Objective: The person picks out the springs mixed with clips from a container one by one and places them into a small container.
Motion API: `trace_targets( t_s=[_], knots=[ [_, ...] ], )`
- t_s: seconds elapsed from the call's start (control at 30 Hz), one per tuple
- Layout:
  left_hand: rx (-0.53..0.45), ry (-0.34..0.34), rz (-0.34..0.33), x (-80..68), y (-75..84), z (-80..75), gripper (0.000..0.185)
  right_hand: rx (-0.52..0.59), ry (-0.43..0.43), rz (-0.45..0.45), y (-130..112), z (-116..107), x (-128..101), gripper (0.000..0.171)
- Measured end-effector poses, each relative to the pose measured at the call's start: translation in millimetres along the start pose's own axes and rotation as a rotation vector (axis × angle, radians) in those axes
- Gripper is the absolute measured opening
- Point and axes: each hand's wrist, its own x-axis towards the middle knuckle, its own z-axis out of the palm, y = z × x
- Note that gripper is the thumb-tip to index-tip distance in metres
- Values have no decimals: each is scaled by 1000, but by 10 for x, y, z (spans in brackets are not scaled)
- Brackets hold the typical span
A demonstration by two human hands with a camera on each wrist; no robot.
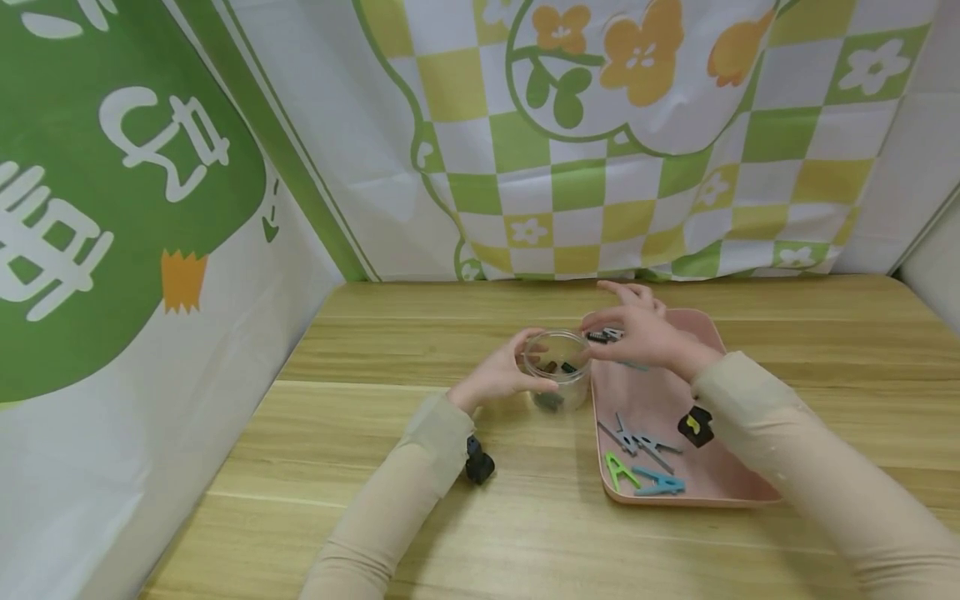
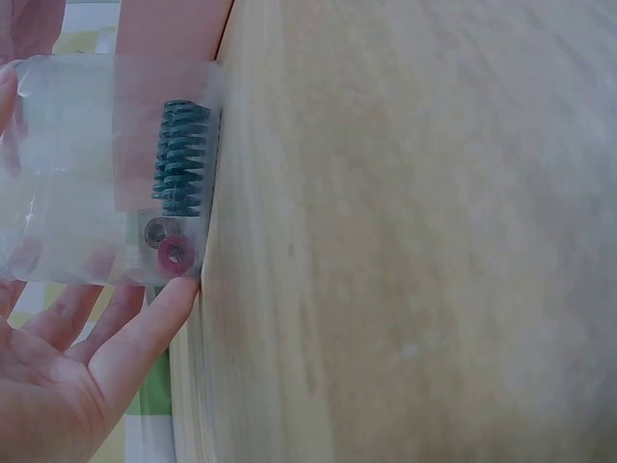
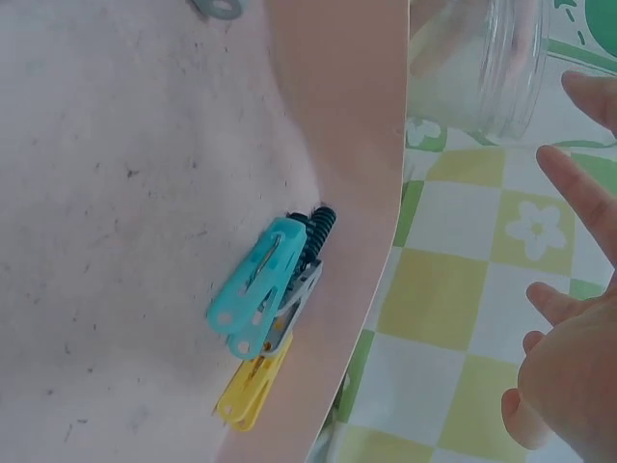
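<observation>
Cupping the unlabelled jar (image 1: 557, 367), left hand (image 1: 501, 372) grips it; right hand (image 1: 643, 336) pinches a dark piece (image 1: 603, 336).

Setting: improvised tabletop workstation, home-like. Wooden table (image 1: 525, 533); green-and-yellow checked floral cloth (image 1: 600, 192) hung as backdrop at 12 o'clock; green printed banner (image 1: 112, 208) screening 9 o'clock.
</observation>
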Motion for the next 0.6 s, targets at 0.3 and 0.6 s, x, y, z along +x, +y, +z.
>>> trace_targets(
  t_s=[0.3, 0.6],
  knots=[
    [17, 15, 1, -26, 42, 8, 80, 28, -4, 6, 52, -83, -30, 34],
    [40, 20, 7, -8, 15, 9, 81, 26, 1, 28, 157, -156, -52, 35]
  ],
)
